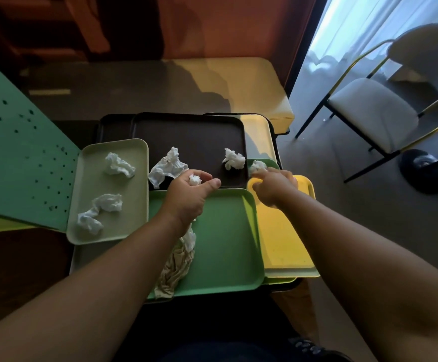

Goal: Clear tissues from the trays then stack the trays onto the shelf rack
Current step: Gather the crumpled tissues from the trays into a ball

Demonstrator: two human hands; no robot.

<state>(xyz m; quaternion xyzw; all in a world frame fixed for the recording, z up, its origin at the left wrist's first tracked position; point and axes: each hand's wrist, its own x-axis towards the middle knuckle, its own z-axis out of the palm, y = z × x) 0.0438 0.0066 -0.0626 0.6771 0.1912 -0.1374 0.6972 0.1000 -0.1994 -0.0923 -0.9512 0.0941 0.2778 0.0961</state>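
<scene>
Several trays overlap on a small table. My left hand [186, 194] hovers over the green tray [225, 244], shut on a small white tissue wad [195, 180], with more tissue [178, 262] trailing under my wrist. My right hand [274, 189] is above the yellow tray [285, 244], its fingertips touching a crumpled tissue [257, 166] on a small green tray behind. The dark brown tray [194, 137] holds two tissues [167, 168] [234, 159]. The pale green tray [124, 218] at left holds two more tissues [118, 165] [99, 212].
A teal perforated metal panel [17, 163] stands at the left, touching the pale tray. A cream tray [258, 131] lies at the back right. A white-cushioned chair [372, 113] stands on the floor to the right. A bench [252, 82] sits behind the table.
</scene>
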